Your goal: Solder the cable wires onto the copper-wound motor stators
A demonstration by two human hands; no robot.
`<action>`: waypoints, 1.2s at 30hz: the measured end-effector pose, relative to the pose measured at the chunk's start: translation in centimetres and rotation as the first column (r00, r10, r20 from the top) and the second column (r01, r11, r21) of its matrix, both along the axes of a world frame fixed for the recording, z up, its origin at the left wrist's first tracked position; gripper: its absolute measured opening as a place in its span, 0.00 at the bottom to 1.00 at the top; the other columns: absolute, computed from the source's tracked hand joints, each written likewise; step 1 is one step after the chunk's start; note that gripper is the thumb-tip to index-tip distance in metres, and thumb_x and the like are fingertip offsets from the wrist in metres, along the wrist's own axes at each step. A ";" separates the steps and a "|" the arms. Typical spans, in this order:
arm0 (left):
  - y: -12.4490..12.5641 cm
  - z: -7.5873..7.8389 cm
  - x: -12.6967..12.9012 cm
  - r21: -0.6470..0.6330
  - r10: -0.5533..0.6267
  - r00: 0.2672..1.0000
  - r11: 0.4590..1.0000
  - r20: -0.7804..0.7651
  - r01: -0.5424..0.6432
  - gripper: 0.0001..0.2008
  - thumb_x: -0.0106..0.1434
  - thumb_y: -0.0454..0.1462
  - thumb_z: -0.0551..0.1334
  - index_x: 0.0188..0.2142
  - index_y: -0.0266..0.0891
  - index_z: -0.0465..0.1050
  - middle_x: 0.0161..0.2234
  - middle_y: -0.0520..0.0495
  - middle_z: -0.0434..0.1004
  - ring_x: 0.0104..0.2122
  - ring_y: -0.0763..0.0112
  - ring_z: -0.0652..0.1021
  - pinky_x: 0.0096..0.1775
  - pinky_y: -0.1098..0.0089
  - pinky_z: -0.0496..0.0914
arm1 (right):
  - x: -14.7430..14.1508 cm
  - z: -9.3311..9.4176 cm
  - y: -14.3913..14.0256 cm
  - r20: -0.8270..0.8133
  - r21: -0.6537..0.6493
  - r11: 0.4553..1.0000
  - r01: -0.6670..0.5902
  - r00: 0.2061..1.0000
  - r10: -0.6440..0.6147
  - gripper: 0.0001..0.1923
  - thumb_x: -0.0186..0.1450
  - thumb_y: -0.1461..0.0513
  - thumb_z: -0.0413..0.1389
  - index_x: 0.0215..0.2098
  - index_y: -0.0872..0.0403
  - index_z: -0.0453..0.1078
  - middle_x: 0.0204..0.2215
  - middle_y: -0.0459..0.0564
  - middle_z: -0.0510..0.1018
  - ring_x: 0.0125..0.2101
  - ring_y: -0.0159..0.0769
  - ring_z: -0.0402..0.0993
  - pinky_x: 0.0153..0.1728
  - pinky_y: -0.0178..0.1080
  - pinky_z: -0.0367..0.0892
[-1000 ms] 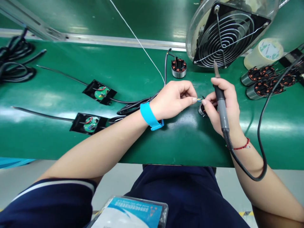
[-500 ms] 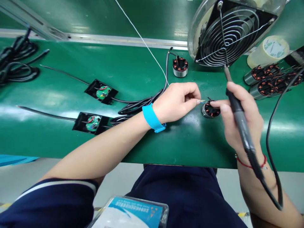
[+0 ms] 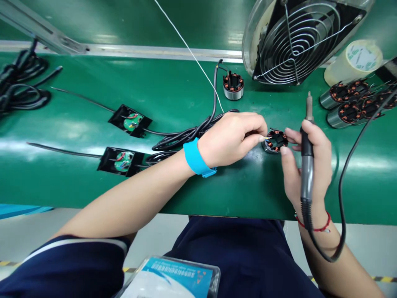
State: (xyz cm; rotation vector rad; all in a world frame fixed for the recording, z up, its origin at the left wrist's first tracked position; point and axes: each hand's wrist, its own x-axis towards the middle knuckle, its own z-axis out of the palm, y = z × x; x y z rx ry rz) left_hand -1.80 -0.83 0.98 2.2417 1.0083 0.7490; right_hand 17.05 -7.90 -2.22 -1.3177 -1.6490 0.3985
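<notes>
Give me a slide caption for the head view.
Left hand pinches wires at a stator while the right hand steadies it, gripping a soldering iron.

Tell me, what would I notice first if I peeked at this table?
Two hands meet over a small motor stator with orange coils: the left hand pinches thin wires against it, the right hand holds a soldering iron pointing up. Behind them stands a big wire-grilled fan.

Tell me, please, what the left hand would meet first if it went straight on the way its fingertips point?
Probably the stator: the left hand points right, its fingertips pinching fine wire ends right at its rim. Beyond lies the right hand.
</notes>
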 end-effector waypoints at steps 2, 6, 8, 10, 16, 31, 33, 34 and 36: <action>-0.1 0.2 -0.1 -0.050 0.004 1.000 0.999 0.010 -0.003 0.05 0.61 0.32 0.60 0.29 0.38 0.72 0.28 0.52 0.76 0.29 0.73 0.74 0.37 0.70 0.69 | 0.1 -0.2 0.1 0.038 -0.046 0.999 -0.014 0.999 0.016 0.31 0.66 0.62 0.58 0.65 0.42 0.57 0.58 0.52 0.71 0.55 0.48 0.73 0.57 0.59 0.70; -0.2 0.3 -0.2 -0.137 0.031 0.999 0.990 0.039 -0.025 0.05 0.61 0.31 0.60 0.29 0.38 0.72 0.27 0.53 0.75 0.27 0.75 0.73 0.34 0.71 0.67 | 0.4 -0.4 0.7 0.022 -0.121 0.992 -0.040 0.999 0.043 0.28 0.67 0.63 0.56 0.64 0.43 0.59 0.57 0.51 0.73 0.54 0.44 0.75 0.56 0.54 0.73; -0.2 0.3 -0.2 -0.152 0.043 0.998 0.988 0.051 -0.035 0.05 0.61 0.31 0.61 0.29 0.37 0.72 0.27 0.53 0.75 0.27 0.75 0.73 0.34 0.71 0.66 | 0.4 -0.2 1.0 0.001 -0.112 0.991 -0.077 0.997 0.077 0.26 0.68 0.64 0.55 0.63 0.43 0.61 0.56 0.50 0.74 0.53 0.42 0.76 0.56 0.50 0.73; -0.1 0.2 -0.1 -0.134 0.066 0.997 0.989 0.049 -0.059 0.05 0.61 0.31 0.60 0.29 0.37 0.72 0.27 0.52 0.75 0.28 0.74 0.73 0.34 0.70 0.66 | 0.2 0.2 1.2 -0.040 -0.070 0.995 -0.074 0.997 0.071 0.25 0.69 0.65 0.54 0.63 0.43 0.62 0.57 0.50 0.74 0.53 0.41 0.77 0.57 0.48 0.73; 0.2 0.0 -0.2 -0.049 0.074 0.997 0.996 0.006 -0.073 0.06 0.62 0.32 0.59 0.29 0.39 0.71 0.30 0.51 0.76 0.33 0.69 0.76 0.40 0.66 0.69 | -0.4 0.8 -0.9 -0.197 0.089 0.991 0.099 0.977 -0.080 0.21 0.67 0.61 0.58 0.58 0.42 0.70 0.48 0.48 0.78 0.37 0.38 0.81 0.41 0.46 0.80; 0.1 0.2 -0.2 -0.058 0.061 0.998 0.996 -0.004 -0.061 0.07 0.64 0.34 0.58 0.30 0.40 0.71 0.31 0.48 0.76 0.37 0.66 0.77 0.44 0.64 0.70 | 0.3 0.2 -3.8 -0.086 0.093 0.993 0.078 0.994 -0.070 0.13 0.62 0.58 0.63 0.46 0.46 0.76 0.31 0.45 0.81 0.22 0.35 0.76 0.22 0.41 0.73; 0.1 0.2 -0.2 -0.059 0.064 0.998 0.996 -0.011 -0.065 0.07 0.64 0.33 0.58 0.30 0.39 0.71 0.31 0.48 0.76 0.37 0.66 0.77 0.44 0.64 0.70 | 0.2 -0.1 -3.7 -0.107 0.111 0.991 0.076 0.992 -0.065 0.11 0.63 0.57 0.63 0.44 0.46 0.76 0.31 0.45 0.81 0.21 0.35 0.76 0.21 0.41 0.73; 0.1 0.2 -0.2 -0.060 0.065 0.998 0.996 -0.016 -0.066 0.07 0.64 0.33 0.58 0.30 0.39 0.71 0.32 0.48 0.76 0.37 0.66 0.77 0.44 0.64 0.70 | 0.2 -0.2 -3.6 -0.116 0.122 0.990 0.074 0.991 -0.060 0.11 0.62 0.57 0.63 0.44 0.47 0.76 0.30 0.45 0.81 0.21 0.35 0.76 0.20 0.41 0.72; 0.1 0.2 -0.2 -0.058 0.068 0.998 0.996 -0.016 -0.069 0.07 0.64 0.34 0.58 0.30 0.39 0.72 0.31 0.48 0.76 0.37 0.66 0.77 0.44 0.64 0.70 | 0.2 -0.5 -3.6 -0.126 0.140 0.987 0.076 0.990 -0.058 0.11 0.62 0.57 0.63 0.43 0.47 0.77 0.30 0.45 0.81 0.20 0.35 0.75 0.20 0.41 0.71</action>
